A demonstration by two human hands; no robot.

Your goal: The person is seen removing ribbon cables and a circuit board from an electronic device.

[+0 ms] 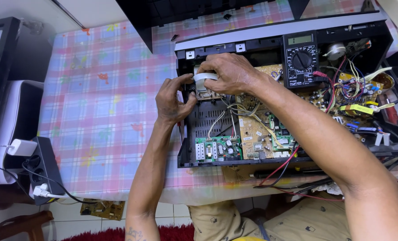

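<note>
A person leans over an opened black plastic electronics chassis (187, 154) on a counter (100, 111) covered in glossy pink-and-blue checked cloth. The right hand (228, 73) pinches a flat, pale grey ribbon cable (204, 76), curved over a small circuit board at the chassis's back left corner. The left hand (174, 100) closes its fingertips on the same cable's left end. A black multimeter (301, 58) with a round dial rests on the chassis, beside tan boards (257, 129) and tangled wires.

Left hand (174, 99) and right hand (228, 72) close together, fingertips pinched.
</note>
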